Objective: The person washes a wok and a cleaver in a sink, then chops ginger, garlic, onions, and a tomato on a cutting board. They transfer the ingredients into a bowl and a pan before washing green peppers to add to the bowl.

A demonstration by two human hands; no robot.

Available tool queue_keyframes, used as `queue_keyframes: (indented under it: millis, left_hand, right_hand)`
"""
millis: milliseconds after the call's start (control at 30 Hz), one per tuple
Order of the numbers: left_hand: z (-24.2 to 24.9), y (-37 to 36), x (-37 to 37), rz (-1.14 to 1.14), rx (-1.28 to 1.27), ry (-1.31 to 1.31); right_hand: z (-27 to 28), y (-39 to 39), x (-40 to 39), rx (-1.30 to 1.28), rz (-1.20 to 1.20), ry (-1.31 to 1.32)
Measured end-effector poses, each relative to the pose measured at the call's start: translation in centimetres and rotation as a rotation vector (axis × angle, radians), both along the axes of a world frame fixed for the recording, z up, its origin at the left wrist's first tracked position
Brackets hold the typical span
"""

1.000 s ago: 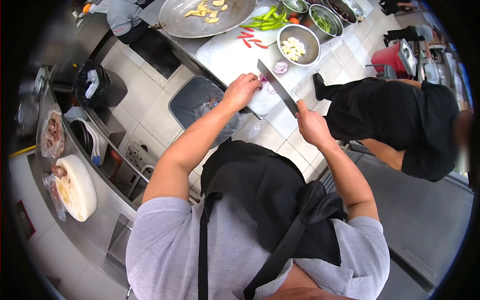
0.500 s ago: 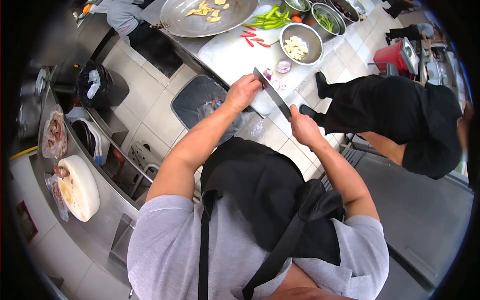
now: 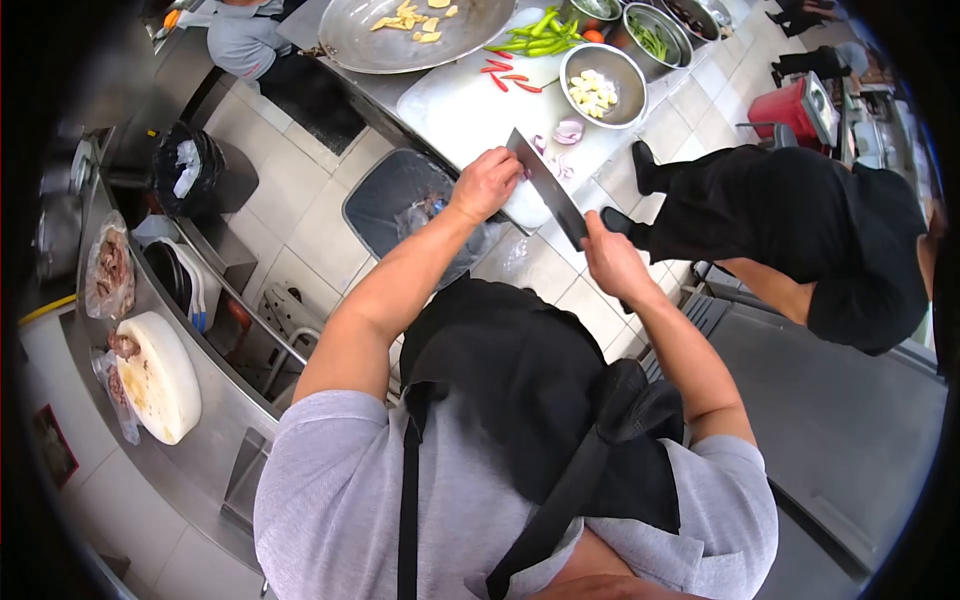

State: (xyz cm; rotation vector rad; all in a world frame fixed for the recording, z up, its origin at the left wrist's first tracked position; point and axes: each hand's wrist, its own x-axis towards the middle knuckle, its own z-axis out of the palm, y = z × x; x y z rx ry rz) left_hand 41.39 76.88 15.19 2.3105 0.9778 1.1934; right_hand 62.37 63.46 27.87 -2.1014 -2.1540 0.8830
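My right hand (image 3: 614, 258) is closed round the handle of a wide knife (image 3: 550, 188), whose blade reaches up and left over the white cutting board (image 3: 450, 105). Against the blade's left side, my left hand (image 3: 486, 184) has its fingers curled down on the board's near edge over a purple onion piece, mostly hidden. Purple onion pieces (image 3: 568, 131) lie just right of the blade. Farther up the board are cut red chilies (image 3: 499, 81), green chilies (image 3: 545, 42) and a metal bowl (image 3: 625, 88) of pale yellow pieces (image 3: 593, 93).
A large pan (image 3: 350, 35) with yellow slices stands beyond the board. Below the board's left edge is a grey bin (image 3: 372, 200). A person in black (image 3: 780, 215) bends over at the right; another in grey (image 3: 243, 42) is at upper left. A round white block (image 3: 160, 375) sits at far left.
The knife and my right hand have shifted slightly. The onion pieces beside the blade lie a little differently. The person at upper left has moved slightly.
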Motion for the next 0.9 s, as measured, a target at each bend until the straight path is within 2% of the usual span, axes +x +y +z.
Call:
queue_keyframes:
  millis: [67, 133, 200, 267, 300, 367, 400, 467, 600, 667, 767, 900]
  left_hand:
    - [-0.1, -0.5, -0.1, -0.011, -0.02, -0.004]
    - [0.1, -0.1, -0.2, -0.011, -0.022, -0.011]
    - [0.3, 0.0, -0.4, -0.032, -0.017, 0.003]
    - [0.0, 0.3, -0.3, -0.036, -0.002, -0.017]
    - [0.3, 0.3, -0.3, -0.037, -0.031, -0.018]
    - [0.8, 0.6, 0.0, -0.034, -0.1, -0.04]
    - [0.9, 1.0, 0.6, -0.036, -0.093, -0.043]
    - [0.9, 1.8, 2.0, 0.019, -0.078, -0.131]
    - [-0.9, 2.4, 4.2, 0.075, -0.195, -0.096]
    - [-1.4, 2.3, 4.9, 0.061, -0.136, -0.081]
    - [-1.6, 1.8, 6.8, 0.111, -0.124, 0.117]
    - [0.2, 0.0, 8.4, 0.146, -0.185, 0.187]
  right_hand:
    - [-2.9, 0.2, 0.7, -0.016, -0.003, -0.011]
    - [-3.5, 2.3, 2.1, 0.005, 0.012, 0.172]
    - [0.4, 3.3, 2.1, -0.027, 0.004, 0.183]
    - [2.1, 2.6, 2.8, -0.063, -0.119, 0.346]
    - [2.7, 1.9, 3.1, -0.06, -0.124, 0.342]
    - [3.6, 0.2, 3.7, -0.259, -0.489, 0.843]
    - [2.8, -1.0, 4.0, -0.277, -0.562, 0.981]
    - [0.1, -3.2, 4.8, -0.315, -0.701, 1.069]
    - [-4.1, -6.1, 5.7, -0.28, -0.845, 1.107]
    - [-5.6, -6.6, 5.7, -0.246, -0.901, 1.128]
    - [-8.6, -6.7, 4.6, -0.256, -0.948, 1.214]
    - [-10.3, -5.2, 0.5, -0.306, -0.951, 1.321]
